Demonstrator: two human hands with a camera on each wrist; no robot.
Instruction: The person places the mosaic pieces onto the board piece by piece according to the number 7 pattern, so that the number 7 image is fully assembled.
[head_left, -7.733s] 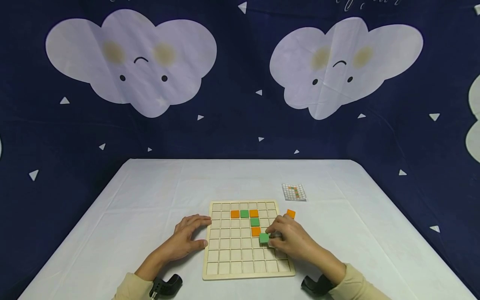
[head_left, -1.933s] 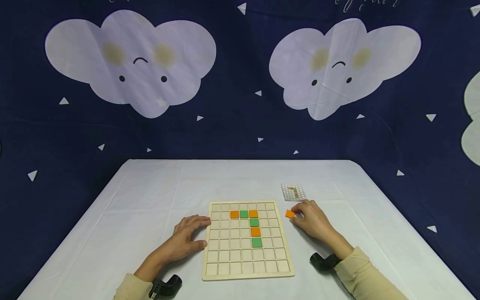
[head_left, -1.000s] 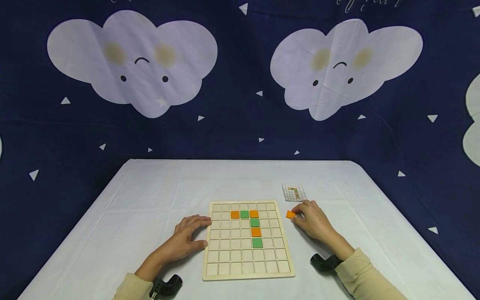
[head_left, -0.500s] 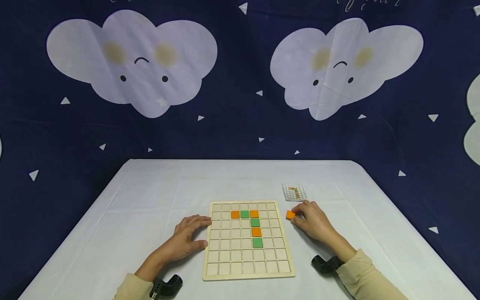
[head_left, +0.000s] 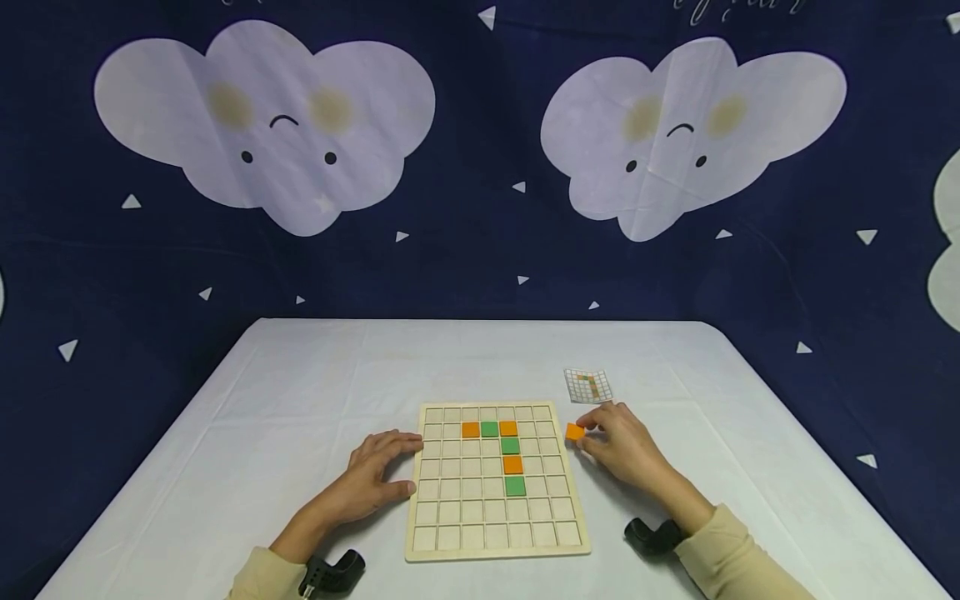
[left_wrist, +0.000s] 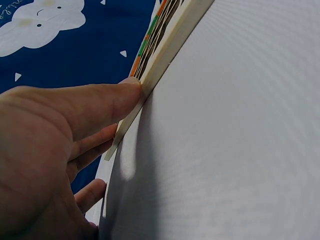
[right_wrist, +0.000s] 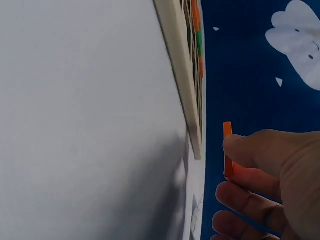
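Observation:
A wooden grid board [head_left: 461,517] lies on the white table, with orange and green square tiles set in some of its cells in a bent line. My left hand [head_left: 367,479] lies at the board's left side, thumb and fingertips touching the edge; the left wrist view shows the thumb [left_wrist: 107,102] against the rim. Right of the board's upper right corner, my right hand [head_left: 626,446] pinches an orange square tile [head_left: 574,432] between thumb and fingers. In the right wrist view that orange tile [right_wrist: 228,150] stands on edge, raised off the table.
A small pattern card [head_left: 588,386] with a printed grid and a coloured bent line lies behind the right hand. White cloth covers the table [head_left: 300,417]. Behind it hangs a dark blue backdrop [head_left: 480,250] with clouds. Black wrist devices [head_left: 333,573] sit on both forearms.
A green tile that my right hand held earlier now sits in the board below an orange one. The right hand has since taken the orange tile and shifted slightly left. My left hand stays put.

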